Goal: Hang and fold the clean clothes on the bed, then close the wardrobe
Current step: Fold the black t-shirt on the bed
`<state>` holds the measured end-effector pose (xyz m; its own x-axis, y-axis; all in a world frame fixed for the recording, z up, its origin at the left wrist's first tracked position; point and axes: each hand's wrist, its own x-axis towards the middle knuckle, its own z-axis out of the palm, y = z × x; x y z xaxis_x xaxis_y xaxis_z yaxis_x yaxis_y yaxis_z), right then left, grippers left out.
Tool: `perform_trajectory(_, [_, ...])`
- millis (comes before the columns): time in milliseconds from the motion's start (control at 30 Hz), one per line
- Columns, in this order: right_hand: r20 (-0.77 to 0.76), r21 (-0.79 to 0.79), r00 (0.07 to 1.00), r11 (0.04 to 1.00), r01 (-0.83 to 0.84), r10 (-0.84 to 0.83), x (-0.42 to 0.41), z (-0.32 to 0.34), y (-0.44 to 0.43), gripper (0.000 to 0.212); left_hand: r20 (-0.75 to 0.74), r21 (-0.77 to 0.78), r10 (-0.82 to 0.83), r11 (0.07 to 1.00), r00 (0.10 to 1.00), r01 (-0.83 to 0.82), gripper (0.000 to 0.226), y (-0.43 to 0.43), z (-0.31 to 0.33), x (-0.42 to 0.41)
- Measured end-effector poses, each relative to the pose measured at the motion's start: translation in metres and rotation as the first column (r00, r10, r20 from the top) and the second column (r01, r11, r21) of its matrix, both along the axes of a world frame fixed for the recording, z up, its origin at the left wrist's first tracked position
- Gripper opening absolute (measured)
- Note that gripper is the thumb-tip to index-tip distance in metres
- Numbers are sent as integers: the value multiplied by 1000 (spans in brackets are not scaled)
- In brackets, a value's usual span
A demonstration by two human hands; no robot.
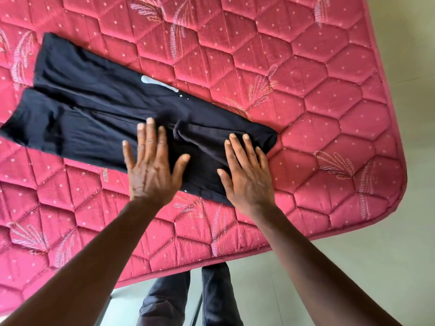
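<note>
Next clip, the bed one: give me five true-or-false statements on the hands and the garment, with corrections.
1. The left hand and the right hand both lie flat on the black garment. True.
2. The garment hangs from a hanger. False: it lies folded lengthwise on the mattress.
3. The right hand rests near the garment's right end. True.
4. The mattress is blue. False: it is pink-red and quilted.
5. The left hand pinches a sleeve and lifts it. False: its fingers are straight and spread on the cloth.
</note>
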<state>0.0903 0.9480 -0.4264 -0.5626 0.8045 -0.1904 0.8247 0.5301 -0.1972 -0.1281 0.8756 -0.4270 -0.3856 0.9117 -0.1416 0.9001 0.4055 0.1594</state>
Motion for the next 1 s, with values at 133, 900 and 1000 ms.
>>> perform_trajectory(133, [-38,47,999,998,29,-28,-18,14,-6,70,40,99,-56,994,998,52,79,2,13,-4])
perform_trajectory(900, [42,41,925,925,-378,377,-193,-22,34,74,136,-136,620,784,772,-606,87,27,28,-291])
perform_trajectory(1000, [67,65,928,926,-372,368,-191,-23,31,74,285,-97,617,780,734,-618,82,40,26,-297])
